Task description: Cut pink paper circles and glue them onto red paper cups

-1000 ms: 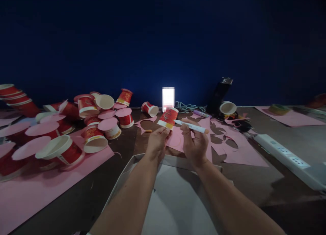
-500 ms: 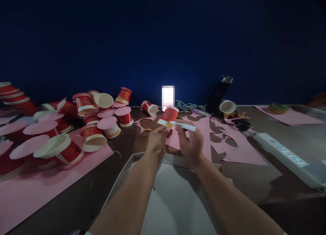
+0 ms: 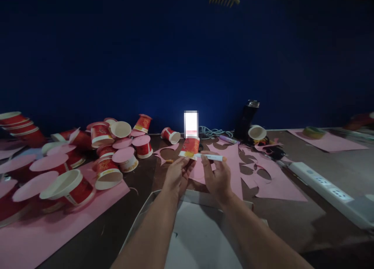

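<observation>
A red paper cup (image 3: pixel 189 146), rim downward, is positioned above the surface (image 3: pixel 117 226), just beyond a shallow white box (image 3: pixel 201 197), its lower edge gripped by the fingers of the left hand (image 3: pixel 177 176). The right hand (image 3: pixel 217 179) grips a white marker (image 3: pixel 214 157), its tip close to the cup, contact undetermined. Cut pink sheets (image 3: pixel 283 187) and a power strip (image 3: pixel 324 187) lie to the right; capped cups (image 3: pixel 125 160) crowd the left.

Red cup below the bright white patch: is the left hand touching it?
Touching. The head view shows the fingers of the left hand pinching the red cup at its lower end, with no gap.
</observation>
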Available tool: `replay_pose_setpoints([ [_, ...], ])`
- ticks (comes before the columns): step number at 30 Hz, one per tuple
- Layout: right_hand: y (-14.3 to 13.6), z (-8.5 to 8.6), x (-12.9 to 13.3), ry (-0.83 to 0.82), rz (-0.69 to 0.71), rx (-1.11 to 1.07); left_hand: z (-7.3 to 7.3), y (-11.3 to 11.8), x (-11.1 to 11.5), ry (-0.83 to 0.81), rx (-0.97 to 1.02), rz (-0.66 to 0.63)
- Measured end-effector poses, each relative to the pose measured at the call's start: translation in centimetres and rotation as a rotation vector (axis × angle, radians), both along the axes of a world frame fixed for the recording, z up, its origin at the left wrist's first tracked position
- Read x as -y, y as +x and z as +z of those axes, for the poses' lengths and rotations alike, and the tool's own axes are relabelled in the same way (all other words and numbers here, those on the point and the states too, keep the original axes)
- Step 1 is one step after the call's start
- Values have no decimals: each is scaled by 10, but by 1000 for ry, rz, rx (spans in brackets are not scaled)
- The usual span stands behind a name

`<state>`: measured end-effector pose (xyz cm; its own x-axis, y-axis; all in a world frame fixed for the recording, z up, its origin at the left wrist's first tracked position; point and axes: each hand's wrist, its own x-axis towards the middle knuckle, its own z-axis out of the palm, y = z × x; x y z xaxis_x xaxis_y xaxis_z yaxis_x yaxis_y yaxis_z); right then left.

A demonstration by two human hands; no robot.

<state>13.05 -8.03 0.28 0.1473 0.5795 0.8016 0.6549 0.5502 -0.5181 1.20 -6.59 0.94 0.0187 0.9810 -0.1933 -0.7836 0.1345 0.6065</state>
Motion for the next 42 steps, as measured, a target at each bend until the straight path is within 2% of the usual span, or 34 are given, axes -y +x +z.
replay_pose_setpoints([
  [4, 2, 1, 1, 9, 11, -31, -3, 2, -2, -24, 34, 42],
  [15, -1, 2, 0, 40, 64, 6, 1, 5, 0, -21, -24, -30],
  [25, 0, 3, 1, 24, -29, 11, 5, 4, 1, -12, -31, -36],
  [32, 0, 4, 0, 21, -14, 39, 1, 6, 0, 3, -69, -45],
  [38, -1, 3, -2, 54, -7, 23, -8, 9, 0, 111, -150, -99],
  [42, -2, 2, -4, 38, -9, 33, -12, 10, -2, 118, -157, -95],
])
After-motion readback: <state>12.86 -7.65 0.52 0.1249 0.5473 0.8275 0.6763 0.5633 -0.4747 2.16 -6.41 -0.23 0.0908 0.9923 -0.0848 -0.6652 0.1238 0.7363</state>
